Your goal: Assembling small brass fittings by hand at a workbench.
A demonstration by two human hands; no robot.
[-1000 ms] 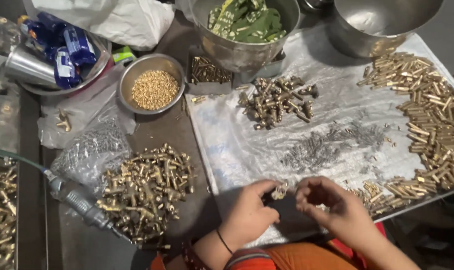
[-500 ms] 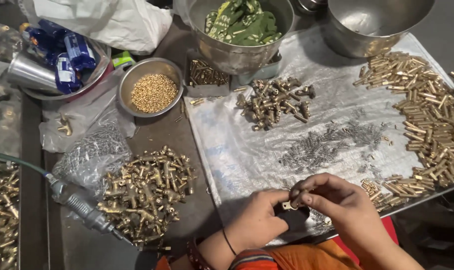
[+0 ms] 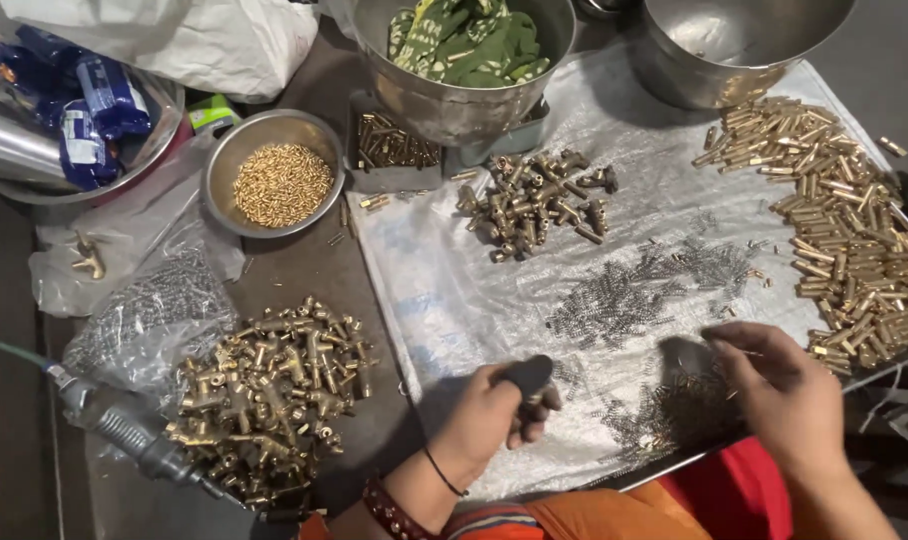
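Dark worktop [image 3: 304,280] filling the frame, with a crinkled clear plastic sheet [image 3: 454,290] spread over its middle and right part. Lower centre: left hand [image 3: 489,415] curled shut around a small dark tool [image 3: 527,377], thumb pressed on top of it. Lower right: right hand [image 3: 784,395] palm down with fingers loosely bent, fingertips resting on a scatter of small wire springs [image 3: 664,410]; not possible to tell if something is pinched. Between the hands and the upper centre, more springs [image 3: 624,295] lying loose on the sheet. Upper centre, a small heap of dull brass fittings [image 3: 534,205]. Along the right edge, a wide pile of brass tubes [image 3: 844,230]. Lower left, off the sheet, a big heap of shiny brass valve bodies [image 3: 274,395], just beside a metal nozzle on a hose [image 3: 124,430]. Left of centre, a clear bag of springs [image 3: 154,315]. Upper left, a steel bowl [image 3: 219,190] holding tiny brass pieces, and a tray [image 3: 4,190] with blue packets. Top centre, a steel pot [image 3: 444,105] with green cloth inside; top right, another steel bowl [image 3: 694,75], seemingly without contents. Near the pot, a small tray of brass pins [image 3: 389,145].
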